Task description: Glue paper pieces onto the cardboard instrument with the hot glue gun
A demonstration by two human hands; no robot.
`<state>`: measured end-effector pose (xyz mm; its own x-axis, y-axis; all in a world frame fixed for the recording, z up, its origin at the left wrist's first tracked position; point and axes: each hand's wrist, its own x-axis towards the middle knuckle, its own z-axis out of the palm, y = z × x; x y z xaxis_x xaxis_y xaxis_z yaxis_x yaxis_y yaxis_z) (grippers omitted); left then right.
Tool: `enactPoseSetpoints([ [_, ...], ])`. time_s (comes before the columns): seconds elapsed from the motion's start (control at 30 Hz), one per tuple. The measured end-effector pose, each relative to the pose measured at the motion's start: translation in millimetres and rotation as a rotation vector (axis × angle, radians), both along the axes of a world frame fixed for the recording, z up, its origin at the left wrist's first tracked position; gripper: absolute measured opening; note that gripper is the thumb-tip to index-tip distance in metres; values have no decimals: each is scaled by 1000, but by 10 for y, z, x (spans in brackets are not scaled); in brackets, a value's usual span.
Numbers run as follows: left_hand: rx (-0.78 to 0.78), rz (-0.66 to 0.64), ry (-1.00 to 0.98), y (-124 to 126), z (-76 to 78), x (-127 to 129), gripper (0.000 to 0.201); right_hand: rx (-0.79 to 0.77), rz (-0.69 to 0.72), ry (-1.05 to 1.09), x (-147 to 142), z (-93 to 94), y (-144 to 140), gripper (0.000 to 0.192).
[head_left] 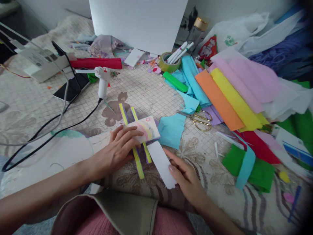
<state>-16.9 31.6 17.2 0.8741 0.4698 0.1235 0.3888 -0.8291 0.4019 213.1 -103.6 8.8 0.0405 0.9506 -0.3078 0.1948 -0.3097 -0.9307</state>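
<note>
My left hand (126, 140) lies flat, fingers stretched, over a drawn-on white paper piece (148, 129) with pink, yellow and purple markings. Under that piece cross two yellow strips (138, 163) with purple edges, their ends sticking out above and below. My right hand (184, 176) pinches a blank white paper strip (161, 164) between thumb and fingers. The strip's upper end comes close to the lower edge of the drawn-on piece; whether they touch I cannot tell. Beside them on the right is a light blue crepe paper piece (172, 130).
A white glue gun (104, 83) stands behind my left hand, its black cord looping left. Gold-handled scissors (201, 120) lie to the right, near orange crepe paper (218, 99) and yellow crepe paper (237, 101). Further back are a tape roll (168, 65) holding pens and a phone (72, 89).
</note>
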Motion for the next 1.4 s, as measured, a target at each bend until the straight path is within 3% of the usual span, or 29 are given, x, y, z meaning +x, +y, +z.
enactPoseSetpoints([
  [0.1, -5, -3, -2, 7, 6, -3, 23, -140, -43, 129, 1, -5, 13, 41],
  [0.43, 11, 2, -14, 6, 0, -1, 21, -314, -148, 276, -45, 35, -4, 41],
  [0.73, -14, 3, 10, -3, 19, -16, 32, -314, -192, 344, -115, 47, 2, 38],
  [0.9, -22, -21, 8, -32, 52, -22, 22, -294, -196, 326, -149, 48, 13, 37],
  [1.1, 26, -71, -8, -87, 96, 0, 31, -370, -329, 525, -175, 0, -4, 37],
  [1.4, 21, -110, 8, -84, 63, 20, 28, -377, -388, 581, -189, 0, -58, 38],
])
